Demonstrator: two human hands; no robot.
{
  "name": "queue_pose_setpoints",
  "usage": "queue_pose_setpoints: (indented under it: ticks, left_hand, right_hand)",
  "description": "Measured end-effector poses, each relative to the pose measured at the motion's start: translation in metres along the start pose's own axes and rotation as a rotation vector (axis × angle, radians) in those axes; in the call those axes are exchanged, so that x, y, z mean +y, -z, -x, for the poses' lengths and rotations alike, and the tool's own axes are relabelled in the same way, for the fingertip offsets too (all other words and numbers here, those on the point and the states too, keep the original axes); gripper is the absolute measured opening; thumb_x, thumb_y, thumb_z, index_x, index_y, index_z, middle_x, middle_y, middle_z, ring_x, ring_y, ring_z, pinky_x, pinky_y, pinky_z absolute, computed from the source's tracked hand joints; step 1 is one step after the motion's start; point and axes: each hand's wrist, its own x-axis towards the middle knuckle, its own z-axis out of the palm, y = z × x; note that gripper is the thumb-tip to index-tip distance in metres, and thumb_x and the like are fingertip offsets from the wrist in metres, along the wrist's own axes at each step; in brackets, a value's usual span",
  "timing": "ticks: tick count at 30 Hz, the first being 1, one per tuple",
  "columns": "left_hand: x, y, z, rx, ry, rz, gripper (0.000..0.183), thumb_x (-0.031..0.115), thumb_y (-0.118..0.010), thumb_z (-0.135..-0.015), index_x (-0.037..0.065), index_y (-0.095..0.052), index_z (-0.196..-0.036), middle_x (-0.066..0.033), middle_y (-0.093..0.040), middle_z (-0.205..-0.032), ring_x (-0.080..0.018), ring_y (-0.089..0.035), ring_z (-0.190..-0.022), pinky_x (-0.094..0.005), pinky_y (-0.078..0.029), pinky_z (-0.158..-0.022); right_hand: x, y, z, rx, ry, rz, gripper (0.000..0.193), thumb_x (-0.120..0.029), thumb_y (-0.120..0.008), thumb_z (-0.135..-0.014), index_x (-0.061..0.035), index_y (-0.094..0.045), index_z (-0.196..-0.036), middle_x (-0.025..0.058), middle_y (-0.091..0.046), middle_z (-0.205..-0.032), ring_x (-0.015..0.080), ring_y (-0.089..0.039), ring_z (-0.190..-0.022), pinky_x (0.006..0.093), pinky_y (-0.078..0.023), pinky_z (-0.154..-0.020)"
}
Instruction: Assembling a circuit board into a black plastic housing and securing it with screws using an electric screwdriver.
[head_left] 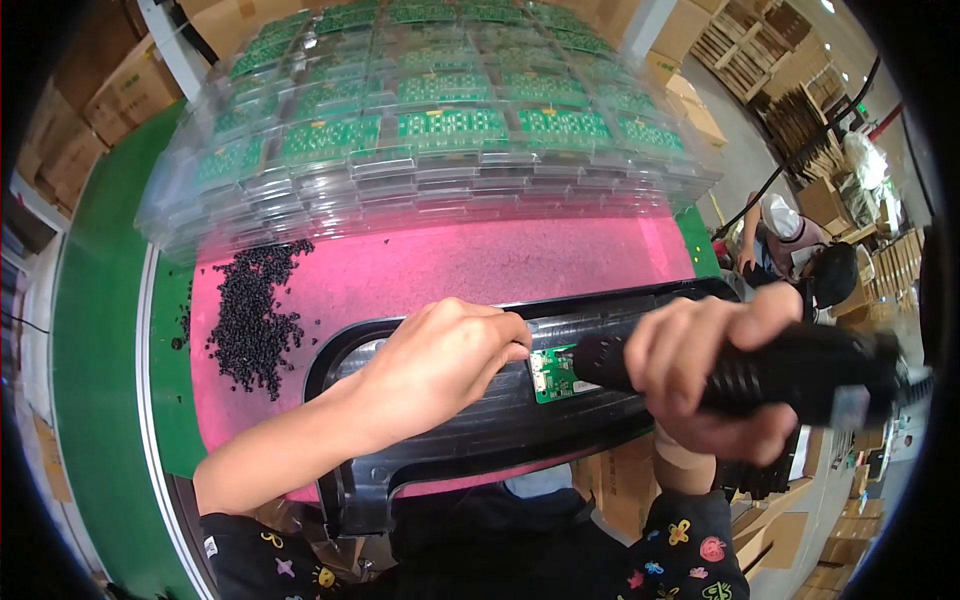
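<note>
In front of me lies a long black plastic housing with a raised rim. A small green circuit board with white connectors sits inside it. My right hand is wrapped around a black electric screwdriver, held nearly level with its front end over the board's right part. The screwdriver's tip is hard to make out there. Just left of the board is my left hand, its fingers pinched together. Whatever it holds, if anything, is hidden by the fingers.
A pile of small black screws lies on the pink mat at left. Behind the mat rise stacked clear plastic trays with green circuit boards. Another person is beyond the table at right, near cardboard boxes.
</note>
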Motion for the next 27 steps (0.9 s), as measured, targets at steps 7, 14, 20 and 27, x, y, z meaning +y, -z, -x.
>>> queue_pose_setpoints:
  ticks: [7, 14, 20, 27]
  left_hand:
    - [-0.005, -0.006, 0.004, 0.057, -0.024, -0.101, 0.01, 0.005, -0.064, -0.089, -0.002, -0.063, -0.096, -0.0174, -0.065, -0.083, -0.0351, -0.066, -0.075, -0.041, -0.052, -0.065]
    - [0.0, -0.003, 0.005, -0.008, 0.018, -0.136, 0.009, 0.003, -0.064, -0.087, -0.001, -0.064, -0.095, -0.0178, -0.066, -0.085, -0.0385, -0.065, -0.08, -0.0447, -0.052, -0.068]
    - [-0.004, -0.006, 0.006, 0.003, 0.01, -0.163, 0.014, 0.001, -0.065, -0.08, -0.001, -0.065, -0.094, -0.0169, -0.066, -0.086, -0.0375, -0.065, -0.081, -0.0444, -0.053, -0.069]
    - [0.0, -0.005, 0.006, -0.007, 0.015, -0.217, 0.012, 0.01, -0.069, -0.084, 0.001, -0.066, -0.092, -0.0137, -0.065, -0.084, -0.0365, -0.065, -0.078, -0.0452, -0.051, -0.064]
  right_hand:
    - [0.015, -0.004, 0.009, 0.115, -0.188, 0.143, 0.052, -0.055, -0.059, -0.091, -0.0098, -0.038, -0.108, 0.0008, -0.047, -0.058, 0.0125, -0.047, -0.044, 0.0281, -0.044, -0.047]
    - [0.018, -0.005, 0.011, 0.102, -0.198, 0.185, 0.052, -0.053, -0.06, -0.091, -0.0089, -0.037, -0.106, 0.0016, -0.048, -0.059, 0.0129, -0.047, -0.044, 0.0284, -0.044, -0.047]
    - [0.006, -0.004, 0.014, 0.065, -0.336, -0.057, 0.046, -0.029, -0.073, -0.084, -0.0079, -0.042, -0.111, 0.0068, -0.053, -0.073, 0.0171, -0.051, -0.069, 0.0354, -0.044, -0.072]
    - [0.023, -0.008, 0.008, 0.077, -0.219, 0.173, 0.05, -0.048, -0.061, -0.092, -0.0079, -0.037, -0.107, 0.0026, -0.048, -0.06, 0.0132, -0.046, -0.045, 0.0291, -0.044, -0.049]
